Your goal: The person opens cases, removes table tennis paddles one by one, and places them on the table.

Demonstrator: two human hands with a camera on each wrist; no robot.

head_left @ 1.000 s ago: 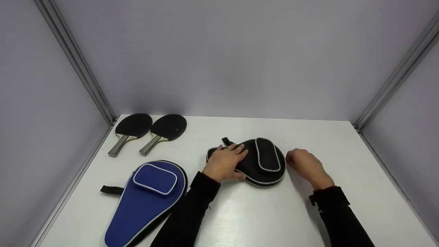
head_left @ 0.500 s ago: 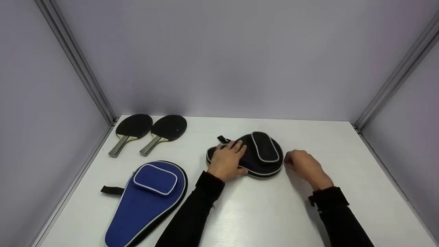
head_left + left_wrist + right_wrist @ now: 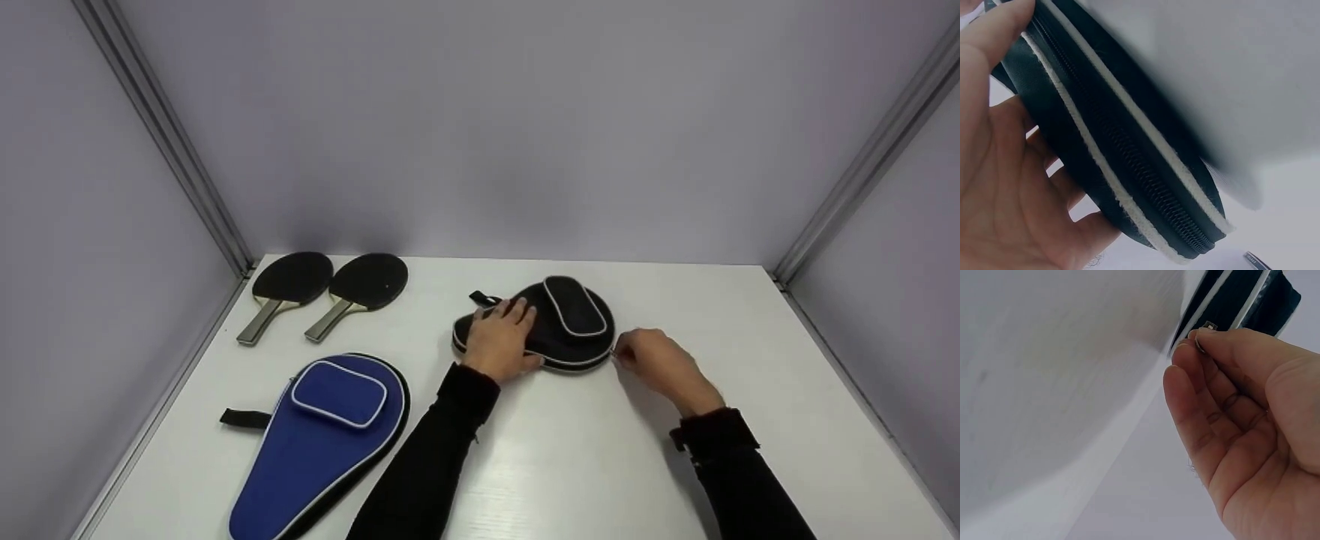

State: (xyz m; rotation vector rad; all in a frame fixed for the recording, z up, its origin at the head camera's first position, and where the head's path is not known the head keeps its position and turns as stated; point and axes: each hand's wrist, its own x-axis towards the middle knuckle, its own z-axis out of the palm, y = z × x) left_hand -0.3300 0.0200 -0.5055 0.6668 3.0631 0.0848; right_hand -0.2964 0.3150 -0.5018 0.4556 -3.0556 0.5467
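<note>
We see a black case (image 3: 547, 334) with white piping lying flat on a white table (image 3: 555, 465), near the middle, its narrow end to the left and its rounded end to the right; a person's left hand (image 3: 501, 349) rests across the narrower part, fingers spread over the top and thumb against the side, as the left wrist view shows us a dark zipper (image 3: 1145, 174) running between two white cords; at the rounded end, the right hand (image 3: 664, 369) pinches a small metal zipper pull (image 3: 1210, 325) between thumb and forefinger, just beside the case's edge; we find a blue case (image 3: 315, 450) lying nearer the person on the left, its black strap (image 3: 246, 418) stretched out to the side; behind it, two black-faced paddles, one at left (image 3: 292, 276) and one at right (image 3: 369, 280), lie side by side along the far edge.
</note>
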